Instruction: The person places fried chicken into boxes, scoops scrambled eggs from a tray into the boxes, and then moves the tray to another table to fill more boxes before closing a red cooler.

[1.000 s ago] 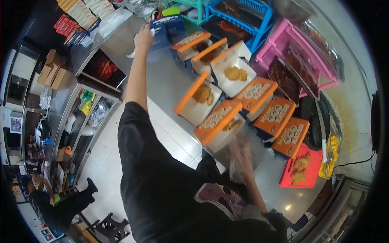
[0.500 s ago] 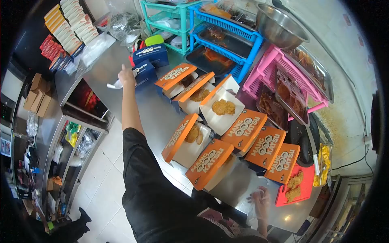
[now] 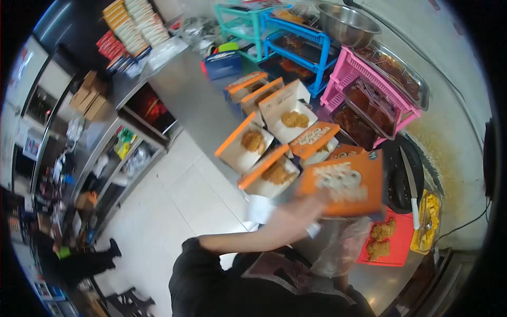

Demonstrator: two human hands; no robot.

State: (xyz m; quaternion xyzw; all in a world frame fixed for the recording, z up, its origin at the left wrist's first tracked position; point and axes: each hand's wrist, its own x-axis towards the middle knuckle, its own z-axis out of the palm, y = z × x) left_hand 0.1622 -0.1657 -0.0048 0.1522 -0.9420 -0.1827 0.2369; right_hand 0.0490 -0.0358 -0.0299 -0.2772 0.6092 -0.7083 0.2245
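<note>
My left hand (image 3: 301, 214), smeared by motion, is at the lower left edge of a raised orange takeaway box (image 3: 346, 185), apparently gripping it. White crumpled material (image 3: 259, 208) shows beside this hand. My right hand (image 3: 346, 248), in a clear plastic glove, is just below that box and beside the red cutting board (image 3: 398, 253); its fingers are blurred. Two pieces of breaded cutlet (image 3: 381, 240) lie on the board. Several orange boxes stand beyond, some with lids up, including one with a fried piece (image 3: 294, 120) inside.
A knife (image 3: 409, 179) lies across a dark round pan, beside a container of yellow pieces (image 3: 430, 222). Pink (image 3: 391, 132) and blue (image 3: 301, 47) racks hold trays along the wall. A blue box (image 3: 223, 64) stands farther back. Another person (image 3: 74, 259) is at far left.
My left hand has swung back from the blue boxes at the far end to the near right. One blue box is gone from there; an orange-topped box is now at my hand. The view has shifted.
</note>
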